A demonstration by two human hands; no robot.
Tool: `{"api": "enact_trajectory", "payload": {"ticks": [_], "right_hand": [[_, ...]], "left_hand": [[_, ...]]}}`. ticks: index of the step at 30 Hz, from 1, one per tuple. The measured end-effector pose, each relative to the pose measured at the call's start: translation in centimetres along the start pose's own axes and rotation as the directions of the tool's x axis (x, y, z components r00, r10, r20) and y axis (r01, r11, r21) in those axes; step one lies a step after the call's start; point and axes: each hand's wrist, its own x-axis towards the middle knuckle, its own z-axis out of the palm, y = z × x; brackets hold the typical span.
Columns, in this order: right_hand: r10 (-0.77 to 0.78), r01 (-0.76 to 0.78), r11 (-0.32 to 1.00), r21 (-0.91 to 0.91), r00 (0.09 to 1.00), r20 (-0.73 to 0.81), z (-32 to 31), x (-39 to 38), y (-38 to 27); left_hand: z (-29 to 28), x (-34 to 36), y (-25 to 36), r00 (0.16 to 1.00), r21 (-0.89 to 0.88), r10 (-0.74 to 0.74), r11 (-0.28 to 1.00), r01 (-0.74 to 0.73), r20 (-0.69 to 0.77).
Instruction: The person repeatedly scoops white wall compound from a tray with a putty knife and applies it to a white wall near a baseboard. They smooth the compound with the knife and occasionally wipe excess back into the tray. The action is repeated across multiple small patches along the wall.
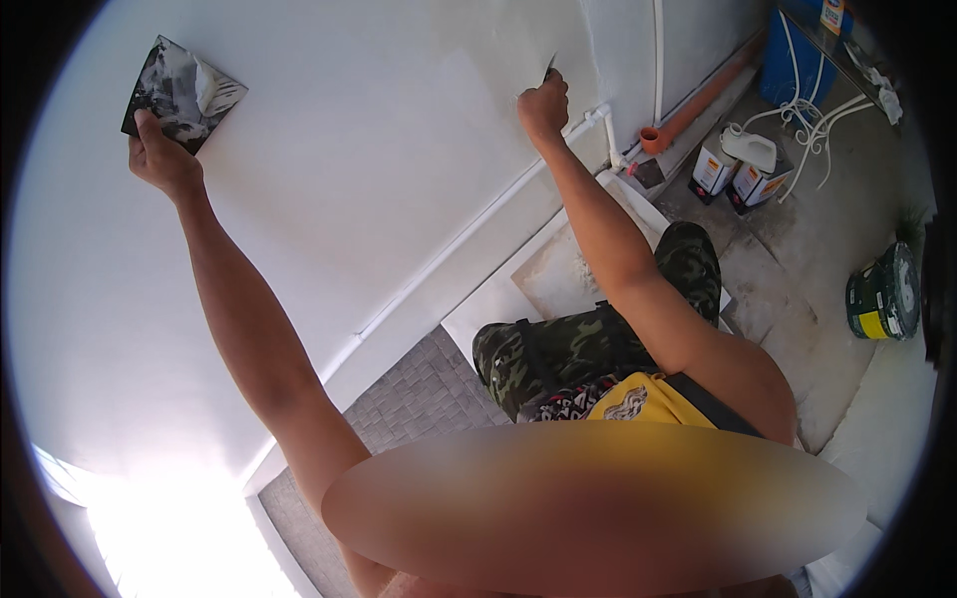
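Observation:
Out to the far left, my left hand grips the near corner of a dark square board. White putty is smeared over the board, with a thicker lump toward its right side. My right hand is raised in front of the white wall, closed around a putty knife. Its thin blade shows nearly edge-on and points up; whether it touches the wall I cannot tell. Around the knife, a patch of the wall looks slightly greyer than the rest.
White pipes run along the wall's lower part, beside an orange pipe. At right stand metal cans with a white jug, a blue barrel, a table with curled white legs and a dark green bucket.

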Motion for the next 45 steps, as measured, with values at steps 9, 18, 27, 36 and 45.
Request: {"api": "enact_trajectory", "payload": {"ticks": [9,18,27,36,45], "right_hand": [[-0.297,0.312,0.947,-0.078,0.941,0.160,-1.8,-3.0,-2.5],[-0.106,0.157,0.985,-0.073,0.880,0.462,-6.8,1.9,-3.7],[-0.088,0.088,0.996,-0.006,0.996,0.010,-4.5,9.6,-2.1],[-0.612,0.619,0.783,-0.056,0.784,0.110,0.1,-6.5,-6.9],[-0.112,0.113,0.986,0.125,0.994,-0.016,-3.8,9.1,-3.1]], "left_hand": [[-0.8,0.3,-0.2,1.000,-0.031,-0.016,0.999,0.016,0.004],[-0.4,0.3,0.3,0.998,-0.038,-0.018,0.999,0.020,0.064],[-1.0,0.8,-0.6,0.998,-0.012,0.012,1.000,-0.011,0.056],[-1.4,0.6,-0.7,0.999,0.005,0.021,1.000,-0.022,0.048],[-0.6,0.0,0.0,0.999,0.024,0.038,0.999,-0.039,0.016]]}}
